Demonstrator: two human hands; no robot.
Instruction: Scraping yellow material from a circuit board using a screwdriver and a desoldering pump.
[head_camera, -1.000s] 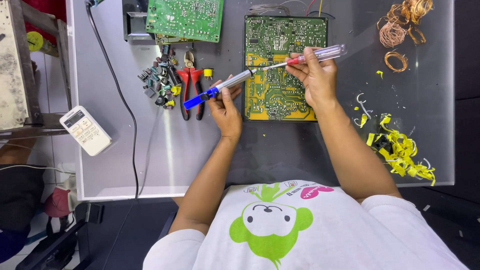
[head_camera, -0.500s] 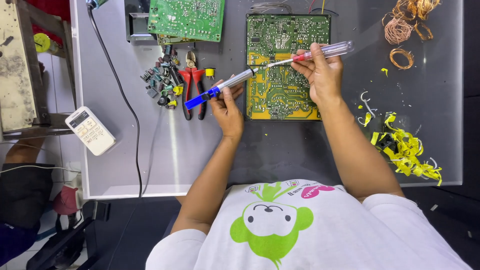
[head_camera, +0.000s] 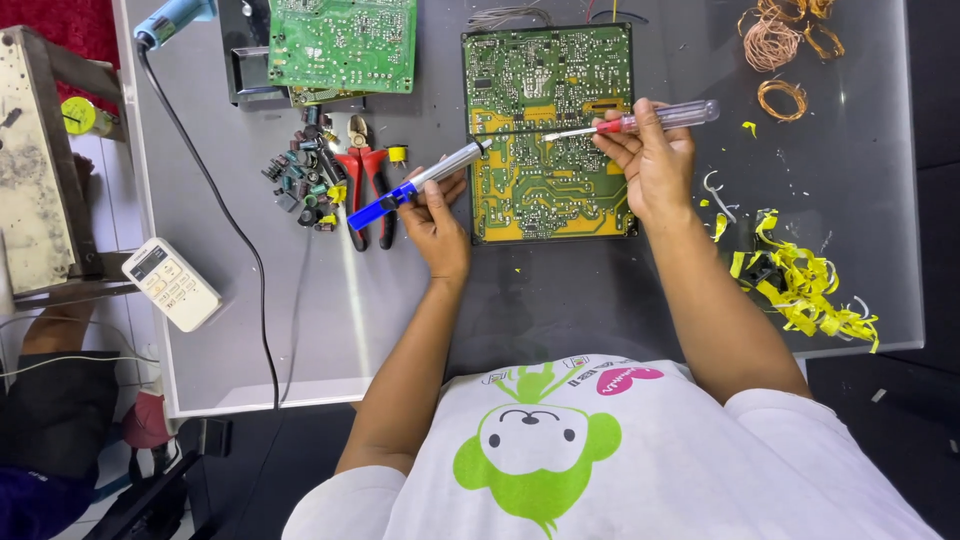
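Observation:
A large green and yellow circuit board (head_camera: 550, 190) lies flat on the grey table (head_camera: 560, 300). My left hand (head_camera: 435, 215) grips a silver tool with a blue end (head_camera: 415, 185), its tip at the board's left edge. My right hand (head_camera: 650, 160) holds a screwdriver with a clear and red handle (head_camera: 650, 118), its thin shaft pointing left over the board's upper part. Both tool tips come close together near the board's upper left.
A second green circuit board (head_camera: 340, 45) lies at the back left. Red-handled pliers (head_camera: 362, 180) and several small loose components (head_camera: 300, 175) sit left of my hand. A white remote (head_camera: 170, 283), a black cable (head_camera: 230, 230), copper wire coils (head_camera: 780, 40) and yellow scraps (head_camera: 800, 290) surround the work.
The view shifted slightly; both hands and tools keep nearly the same pose over the board, the screwdriver dipping a little lower toward it.

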